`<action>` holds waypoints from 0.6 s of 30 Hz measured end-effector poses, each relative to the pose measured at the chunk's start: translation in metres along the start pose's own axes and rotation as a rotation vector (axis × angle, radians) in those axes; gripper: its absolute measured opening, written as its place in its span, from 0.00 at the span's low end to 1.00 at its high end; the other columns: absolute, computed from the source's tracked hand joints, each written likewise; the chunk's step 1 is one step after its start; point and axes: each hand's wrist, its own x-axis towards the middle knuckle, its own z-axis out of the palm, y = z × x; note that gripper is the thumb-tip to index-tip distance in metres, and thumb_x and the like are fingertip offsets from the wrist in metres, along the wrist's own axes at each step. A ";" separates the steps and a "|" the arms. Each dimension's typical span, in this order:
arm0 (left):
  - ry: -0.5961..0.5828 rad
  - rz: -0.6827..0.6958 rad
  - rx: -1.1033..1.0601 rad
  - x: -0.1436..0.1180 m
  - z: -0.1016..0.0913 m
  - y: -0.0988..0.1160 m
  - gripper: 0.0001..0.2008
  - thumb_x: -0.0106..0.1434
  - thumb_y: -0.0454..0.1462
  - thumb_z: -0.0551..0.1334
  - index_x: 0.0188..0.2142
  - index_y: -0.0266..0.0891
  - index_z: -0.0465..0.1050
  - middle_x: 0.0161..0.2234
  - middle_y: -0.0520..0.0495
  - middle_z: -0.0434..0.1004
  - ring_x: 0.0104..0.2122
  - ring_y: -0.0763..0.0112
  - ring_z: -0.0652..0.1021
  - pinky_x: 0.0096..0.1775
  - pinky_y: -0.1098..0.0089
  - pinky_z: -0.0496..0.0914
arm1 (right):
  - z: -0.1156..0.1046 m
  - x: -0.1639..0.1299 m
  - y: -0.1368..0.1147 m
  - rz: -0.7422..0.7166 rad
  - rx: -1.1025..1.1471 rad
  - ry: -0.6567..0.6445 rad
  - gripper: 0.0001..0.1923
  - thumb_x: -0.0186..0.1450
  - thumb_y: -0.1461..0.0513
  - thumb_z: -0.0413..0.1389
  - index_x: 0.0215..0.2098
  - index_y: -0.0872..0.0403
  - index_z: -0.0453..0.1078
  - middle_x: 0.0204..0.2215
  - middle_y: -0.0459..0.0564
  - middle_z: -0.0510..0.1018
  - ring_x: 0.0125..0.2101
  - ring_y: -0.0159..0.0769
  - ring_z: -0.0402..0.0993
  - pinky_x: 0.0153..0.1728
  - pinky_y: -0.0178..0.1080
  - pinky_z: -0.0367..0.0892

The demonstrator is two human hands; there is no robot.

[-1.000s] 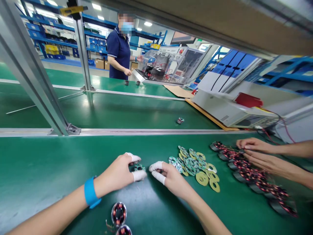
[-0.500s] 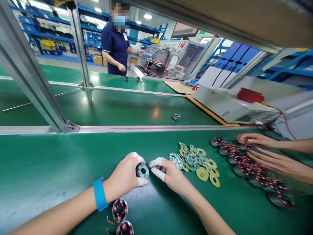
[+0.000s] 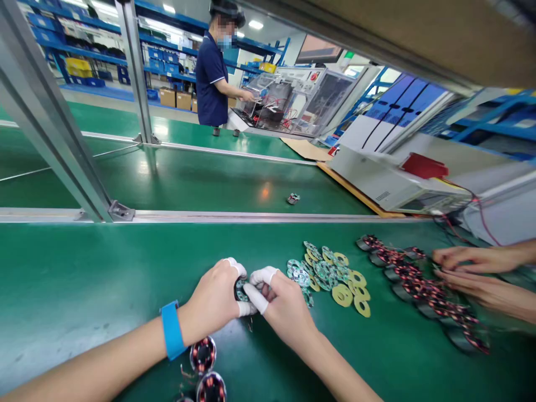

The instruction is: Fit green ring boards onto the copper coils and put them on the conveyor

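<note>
My left hand (image 3: 211, 301), with a blue wristband and white finger cots, grips a small round coil part topped by a green circuit ring (image 3: 240, 290), held just above the green bench mat (image 3: 84, 285). My right hand (image 3: 280, 307), also in finger cots, presses its fingertips on the same part from the right. A heap of green circuit rings and yellow discs (image 3: 330, 273) lies just right of my hands. Two copper-wound coils (image 3: 204, 355) sit near the front edge under my left forearm.
A co-worker's two hands (image 3: 473, 271) work at a row of black coils with red wires (image 3: 419, 287) on the right. A conveyor belt (image 3: 209, 184) carries one small part (image 3: 293, 198). A person in a dark blue shirt (image 3: 211, 72) stands at a far machine. A white tester (image 3: 385, 178) sits right.
My right hand has moved left onto the part held by my left hand. The co-worker's hands have drawn back to the right. The part on the belt has drifted left.
</note>
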 end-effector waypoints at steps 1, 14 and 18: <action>0.003 0.001 0.008 0.000 0.000 0.000 0.13 0.49 0.39 0.67 0.32 0.38 0.68 0.33 0.49 0.69 0.34 0.65 0.70 0.36 0.67 0.65 | 0.001 0.000 0.000 -0.011 -0.041 0.005 0.07 0.60 0.63 0.53 0.25 0.53 0.68 0.19 0.45 0.68 0.20 0.31 0.64 0.23 0.33 0.60; 0.006 0.042 0.061 0.001 0.003 -0.003 0.11 0.51 0.37 0.65 0.27 0.40 0.62 0.30 0.50 0.66 0.31 0.67 0.69 0.33 0.69 0.64 | 0.003 0.004 0.003 -0.221 -0.282 -0.047 0.11 0.65 0.66 0.43 0.26 0.53 0.61 0.21 0.47 0.67 0.22 0.34 0.64 0.23 0.34 0.58; -0.016 0.025 0.052 0.001 0.002 -0.002 0.10 0.50 0.36 0.64 0.27 0.40 0.61 0.30 0.51 0.66 0.30 0.68 0.69 0.32 0.70 0.63 | 0.005 0.003 0.005 -0.220 -0.252 -0.032 0.10 0.65 0.65 0.44 0.25 0.53 0.60 0.21 0.47 0.67 0.22 0.34 0.63 0.23 0.34 0.58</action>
